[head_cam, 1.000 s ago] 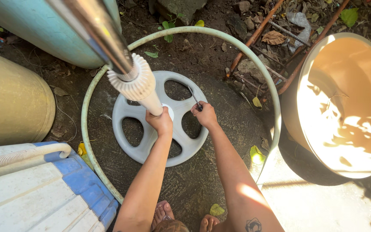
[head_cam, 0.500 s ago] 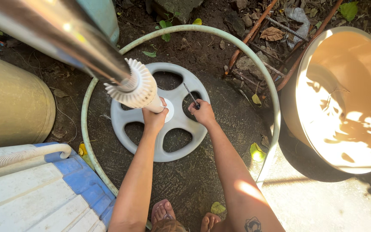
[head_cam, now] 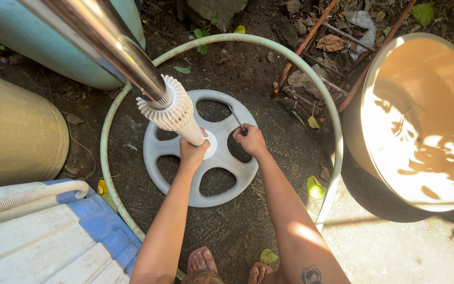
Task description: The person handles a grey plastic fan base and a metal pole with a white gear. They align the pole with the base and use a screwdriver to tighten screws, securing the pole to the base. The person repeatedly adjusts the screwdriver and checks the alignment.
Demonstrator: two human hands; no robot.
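Gripping the white ribbed shaft [head_cam: 177, 118] at centre frame, the left hand [head_cam: 193, 152] closes around its base; the right hand [head_cam: 250, 141] clutches a thin metal tool [head_cam: 236, 119] over the grey spoked wheel [head_cam: 200, 147], green hose [head_cam: 248, 44] ringing them, tan tub [head_cam: 421, 121] right

The left hand [head_cam: 193, 152] and right hand [head_cam: 250, 140] work inside the pale green hoop [head_cam: 311, 79], over the grey spoked disc [head_cam: 200, 181] — bare ground lies open from the disc's 3 to 6 o'clock, out to the hoop. At 11 o'clock the steel pole [head_cam: 106, 44] with its white ribbed collar [head_cam: 166, 108] slants over the disc and blocks a pass from above. Outside the hoop room is tight — tan tub [head_cam: 421, 121] at 3, rusty rods [head_cam: 311, 42] at 1, blue drum [head_cam: 38, 42] at 11, beige drum [head_cam: 11, 131] at 9, white-and-blue appliance [head_cam: 43, 242] at 8.
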